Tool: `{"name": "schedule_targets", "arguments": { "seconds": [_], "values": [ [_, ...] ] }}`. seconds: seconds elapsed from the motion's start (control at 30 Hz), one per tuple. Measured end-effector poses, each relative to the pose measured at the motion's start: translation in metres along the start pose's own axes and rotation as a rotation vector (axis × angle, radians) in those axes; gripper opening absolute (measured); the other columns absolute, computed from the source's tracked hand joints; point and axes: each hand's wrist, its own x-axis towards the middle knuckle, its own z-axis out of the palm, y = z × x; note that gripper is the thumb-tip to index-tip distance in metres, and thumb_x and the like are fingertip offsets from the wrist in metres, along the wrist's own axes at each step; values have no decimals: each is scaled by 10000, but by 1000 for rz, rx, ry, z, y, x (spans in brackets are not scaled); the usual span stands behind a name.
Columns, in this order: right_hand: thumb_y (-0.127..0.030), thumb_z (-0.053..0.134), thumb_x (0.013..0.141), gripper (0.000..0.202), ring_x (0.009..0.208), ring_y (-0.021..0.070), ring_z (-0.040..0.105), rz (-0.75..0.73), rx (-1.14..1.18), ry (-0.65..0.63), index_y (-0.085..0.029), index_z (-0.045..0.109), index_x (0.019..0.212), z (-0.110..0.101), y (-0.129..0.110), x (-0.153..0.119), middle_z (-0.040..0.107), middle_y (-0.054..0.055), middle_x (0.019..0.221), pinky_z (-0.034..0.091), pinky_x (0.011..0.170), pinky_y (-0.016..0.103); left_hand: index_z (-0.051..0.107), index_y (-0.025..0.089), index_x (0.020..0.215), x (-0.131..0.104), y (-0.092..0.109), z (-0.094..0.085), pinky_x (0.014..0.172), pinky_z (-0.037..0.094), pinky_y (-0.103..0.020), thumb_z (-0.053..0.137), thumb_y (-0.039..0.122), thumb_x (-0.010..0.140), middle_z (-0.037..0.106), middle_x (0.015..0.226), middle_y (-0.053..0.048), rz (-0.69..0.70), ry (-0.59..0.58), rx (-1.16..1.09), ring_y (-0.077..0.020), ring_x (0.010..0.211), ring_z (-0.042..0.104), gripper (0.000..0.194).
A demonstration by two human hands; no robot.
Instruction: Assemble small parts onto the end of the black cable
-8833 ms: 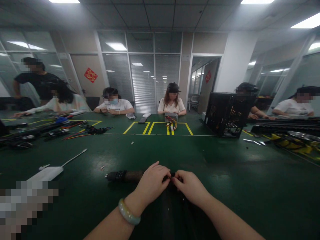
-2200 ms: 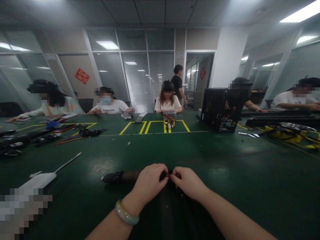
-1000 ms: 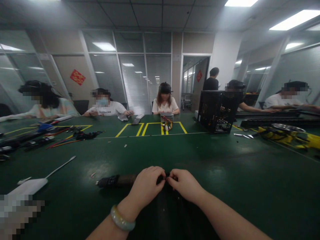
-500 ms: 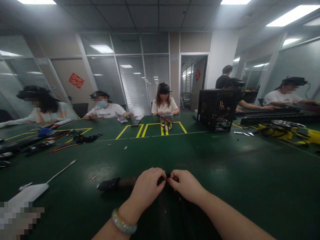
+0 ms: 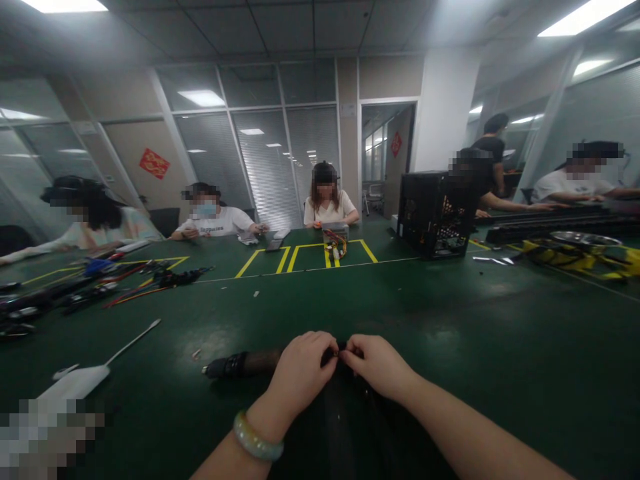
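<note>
In the head view, my left hand (image 5: 306, 365) is closed in a pinch, with a wide bangle at its wrist. My right hand (image 5: 376, 360) also pinches, its fingertips almost meeting the left ones. Whatever lies between the fingers is dark, small and mostly hidden. Left of my left hand, a dark cylindrical piece (image 5: 263, 362) lies on the green tabletop (image 5: 300, 303), with a ribbed black collar (image 5: 234, 365) and a narrow pale tip. Dark long shapes run from beneath my hands towards me, too dim to identify.
A white device with a thin stem (image 5: 93, 380) lies at left. Tangled cables (image 5: 165, 277) are behind it. Across stand a black computer case (image 5: 435, 213) and a power supply with coloured wires (image 5: 336, 233). Yellow items (image 5: 565, 257) lie at right. Several people sit around the table.
The view has shifted slightly, moving the table items a little to the right. Both hands keep their pinch at the same place. A person standing at the back right has moved rightwards.
</note>
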Motion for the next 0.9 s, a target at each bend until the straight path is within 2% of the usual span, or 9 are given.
{"name": "schedule_targets", "arguments": {
  "seconds": [0.17,0.3,0.5,0.9],
  "values": [
    [-369,534,914,239,594,118,597,-6,8,13,-201,648,788,0,0,0,671,-15,671,334,540,212,597,243,986,-1,0,0,832,444,-337,611,232,813,648,939,-4,-37,9,6,-196,890,592,175],
    [-361,539,906,227,592,118,592,-36,12,18,-203,650,786,1,2,0,665,-16,659,333,542,210,604,239,920,-1,-1,1,839,437,-336,593,217,826,650,950,-1,-8,8,3,-193,901,587,97],
    [-352,538,902,221,605,126,594,-41,0,16,-199,658,798,-1,1,-1,665,-3,674,333,540,216,617,236,889,1,-3,4,846,436,-333,591,190,823,653,952,1,5,12,10,-189,901,582,84],
    [-354,524,910,230,650,136,596,-56,-56,21,-206,674,818,-3,0,-1,684,7,733,339,558,219,655,251,867,3,-4,5,842,436,-332,615,248,839,675,940,9,27,4,18,-190,900,588,49]
  ]
}}
